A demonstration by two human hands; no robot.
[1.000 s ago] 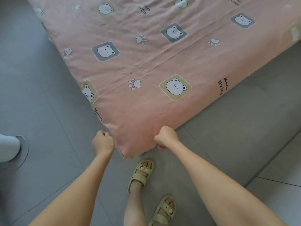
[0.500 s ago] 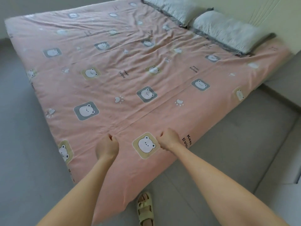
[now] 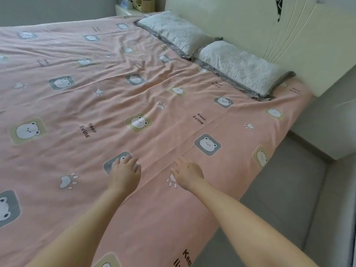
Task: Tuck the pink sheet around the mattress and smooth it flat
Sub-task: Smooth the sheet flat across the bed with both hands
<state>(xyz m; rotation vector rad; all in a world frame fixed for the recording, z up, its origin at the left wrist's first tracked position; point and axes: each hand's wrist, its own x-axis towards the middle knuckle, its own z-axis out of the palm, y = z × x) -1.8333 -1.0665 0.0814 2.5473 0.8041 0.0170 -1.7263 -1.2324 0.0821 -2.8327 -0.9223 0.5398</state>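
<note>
1. Left hand (image 3: 124, 173) lay palm-down on the pink sheet (image 3: 154, 105), fingers spread and gripping nothing, fingertips over a grey bear patch (image 3: 115, 162).
2. Right hand (image 3: 187, 173) rested flat just beside it, likewise spread and empty, heel near a white paw print (image 3: 171, 182); the two hands set apart on either side of a long crease (image 3: 167, 157) running diagonally up the bed.
3. Covered the whole top of the mattress (image 3: 269, 151), that sheet, draped over the near right edge towards the grey floor (image 3: 289, 199); whether tucked under along that side, impossible to tell.
4. Further out: many ripples and folds across the middle and towards the head, thickest below the two grey pillows (image 3: 212, 58), which sat on the sheet against the cream headboard (image 3: 250, 26).
5. Judged to be the smoothing stage, with plenty of wrinkles left.
6. Risks from here:
   - Pushing both palms forward could herd slack into a ridge against the pillows rather than off an edge.
   - Pressing hard while sliding could drag the cloth and pull loose any tuck at the foot or right side.
   - Sweeping along the crease instead of across it would likely leave it set.
   - Pillow weight pinning the head end could keep wrinkles there trapped unless lifted.
</note>
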